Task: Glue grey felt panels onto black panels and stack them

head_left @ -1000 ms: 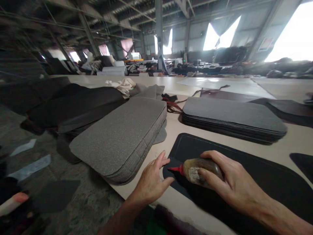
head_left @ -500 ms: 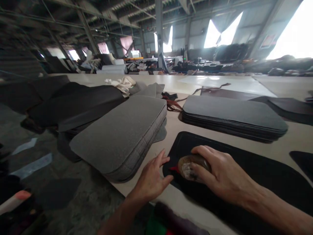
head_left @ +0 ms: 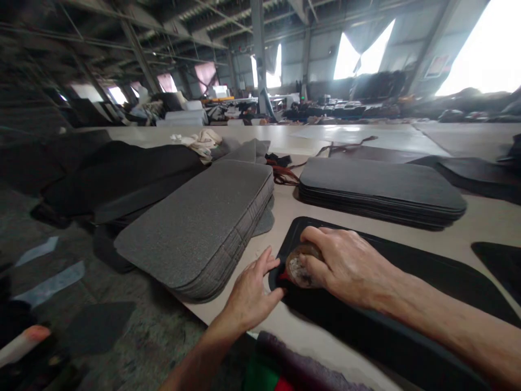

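Observation:
A black rounded-corner panel (head_left: 342, 317) lies flat on the table in front of me. Over its left end, my right hand (head_left: 345, 263) is closed round a rounded brown bottle (head_left: 299, 269) with a whitish, worn patch. The bottle is tilted, its red tip pointing left and down at the panel; whether the tip touches is hard to see. My left hand (head_left: 254, 293) has its fingers apart, the fingertips and thumb at the panel's left edge. Nothing is held in it.
A thick stack of grey panels (head_left: 203, 217) stands left of my hands, close to the table's edge. Beyond the black panel is a stack of dark panels (head_left: 378, 182). Brown straps (head_left: 285, 175) lie between them. Another black piece (head_left: 499, 271) is at the right.
My right hand has moved left with the bottle, bringing the red tip nearer to the panel's left edge and my left fingers. The left hand stays nearly still.

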`<state>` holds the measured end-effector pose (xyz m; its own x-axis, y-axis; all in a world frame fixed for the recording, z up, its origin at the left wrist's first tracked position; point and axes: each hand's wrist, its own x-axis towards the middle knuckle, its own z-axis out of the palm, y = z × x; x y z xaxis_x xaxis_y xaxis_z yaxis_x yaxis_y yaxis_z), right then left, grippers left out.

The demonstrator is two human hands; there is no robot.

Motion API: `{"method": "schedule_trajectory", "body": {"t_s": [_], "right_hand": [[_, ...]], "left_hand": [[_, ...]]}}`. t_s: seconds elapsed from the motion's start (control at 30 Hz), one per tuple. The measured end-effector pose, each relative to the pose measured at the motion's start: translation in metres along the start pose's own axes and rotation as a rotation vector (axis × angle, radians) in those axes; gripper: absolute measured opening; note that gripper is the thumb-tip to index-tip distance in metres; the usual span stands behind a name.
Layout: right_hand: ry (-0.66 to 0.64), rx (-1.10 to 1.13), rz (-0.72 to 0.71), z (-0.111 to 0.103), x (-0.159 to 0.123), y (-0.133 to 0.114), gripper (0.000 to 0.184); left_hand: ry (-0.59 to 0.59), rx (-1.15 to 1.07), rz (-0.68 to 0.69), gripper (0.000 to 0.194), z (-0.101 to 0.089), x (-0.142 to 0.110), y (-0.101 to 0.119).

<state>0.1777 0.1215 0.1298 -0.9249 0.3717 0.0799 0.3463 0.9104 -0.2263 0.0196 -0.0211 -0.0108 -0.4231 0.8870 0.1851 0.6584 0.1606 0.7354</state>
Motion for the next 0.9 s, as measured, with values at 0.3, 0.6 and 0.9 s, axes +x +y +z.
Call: {"method": "schedule_trajectory", "body": {"t_s": [0.3,0.6,0.9], "right_hand": [[-0.026,-0.038,0.070,-0.014,-0.013,0.013,0.013],[-0.043,-0.039,0.202,-0.024,-0.058,0.047,0.016],[-0.026,-0.006,0.334,-0.035,-0.127,0.086,0.018]], "left_hand": [[-0.005,0.030,-0.005,0.091,0.001,0.000,-0.001],[-0.002,0.058,0.009,0.083,-0.002,0.001,0.000],[-0.040,0.148,0.011,0.079,-0.006,0.004,-0.006]]}}
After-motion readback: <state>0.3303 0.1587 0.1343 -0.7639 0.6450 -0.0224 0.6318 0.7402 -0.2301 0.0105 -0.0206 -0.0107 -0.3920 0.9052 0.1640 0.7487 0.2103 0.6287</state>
